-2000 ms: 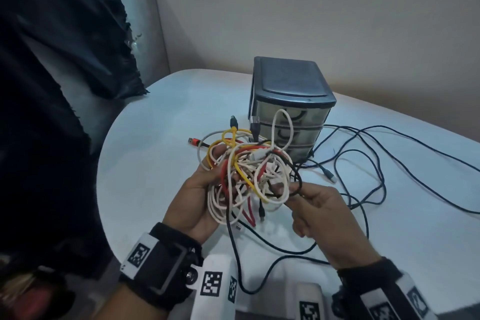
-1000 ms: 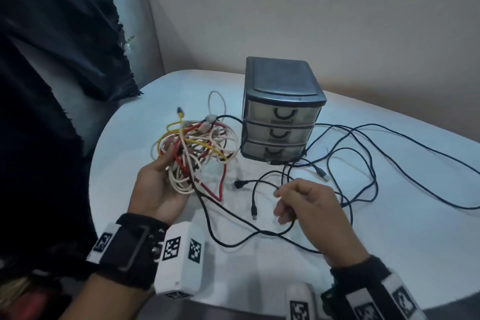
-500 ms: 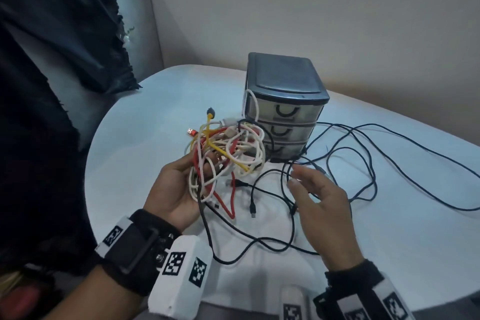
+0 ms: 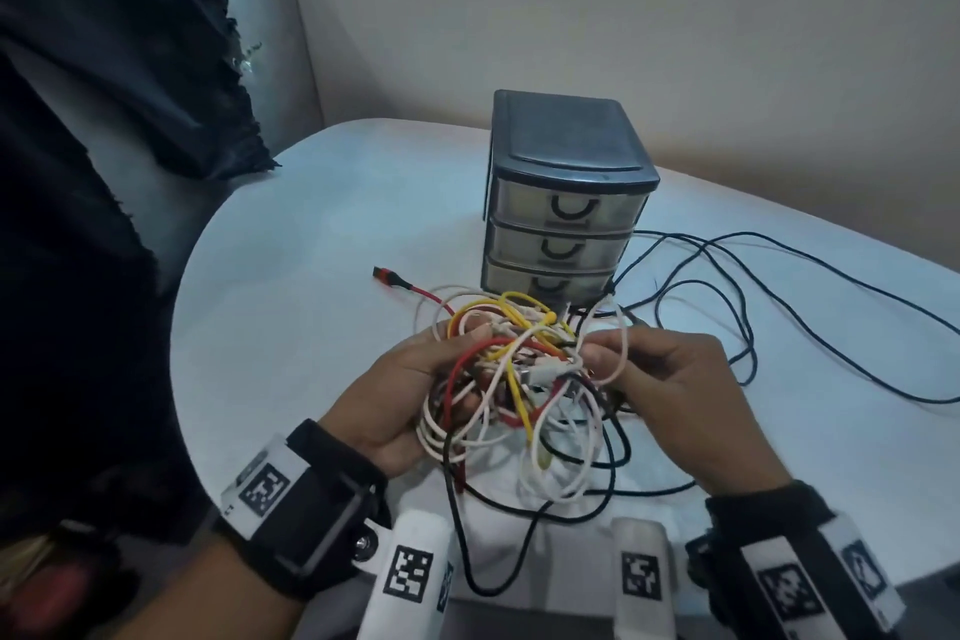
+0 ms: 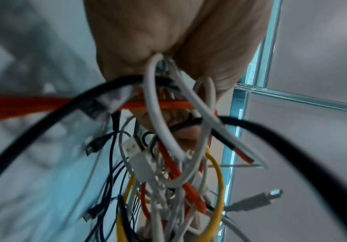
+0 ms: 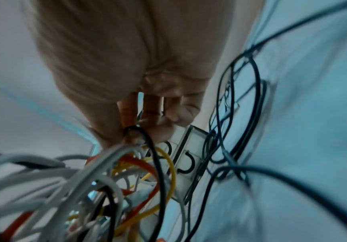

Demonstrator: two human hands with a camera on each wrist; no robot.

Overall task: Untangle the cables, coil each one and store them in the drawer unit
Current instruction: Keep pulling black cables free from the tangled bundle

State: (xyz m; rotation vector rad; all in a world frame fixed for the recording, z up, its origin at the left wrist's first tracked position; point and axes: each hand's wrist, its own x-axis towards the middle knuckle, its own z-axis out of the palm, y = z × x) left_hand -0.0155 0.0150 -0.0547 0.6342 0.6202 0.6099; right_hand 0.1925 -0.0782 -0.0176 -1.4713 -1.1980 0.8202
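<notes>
While both grip it — cable tangle (image 4: 514,379) sits between left hand (image 4: 410,395) and right hand (image 4: 670,385).

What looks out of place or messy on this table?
A long black cable sprawls in loose loops across the table beside the closed drawer unit, uncoiled, running into the knotted cable bundle both hands hold.

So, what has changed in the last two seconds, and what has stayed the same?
The right hand, which had let go of the bundle and hovered open over the black cable on the table, has come back and now pinches a white cable in the tangle. The left hand swung the tangle left, then back to the middle, and still grips it. The drawer unit stayed shut in its place.
</notes>
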